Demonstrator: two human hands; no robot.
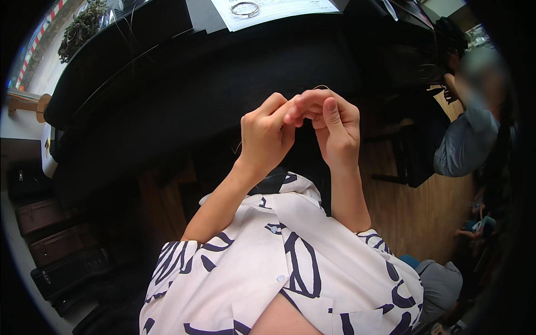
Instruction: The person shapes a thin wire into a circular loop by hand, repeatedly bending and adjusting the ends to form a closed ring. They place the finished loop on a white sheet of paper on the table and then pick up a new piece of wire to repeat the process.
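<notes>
Both hands are raised in front of my chest, fingertips meeting. My left hand is closed, its fingers curled in a pinch against the other hand's fingers. My right hand has bent fingers pressed toward the left, with the thumb raised alongside. A thin golden wire arcs over the right fingers and runs between the hands. A fine loose end shows beside my left wrist. Most of the wire is hidden by the fingers. On white papers beyond lies a silvery coiled ring.
A long black table spans the space ahead. Dried plants stand at the far left. Several dark cases are stacked at the lower left. To the right, a person in a grey-blue top sits over a wooden floor.
</notes>
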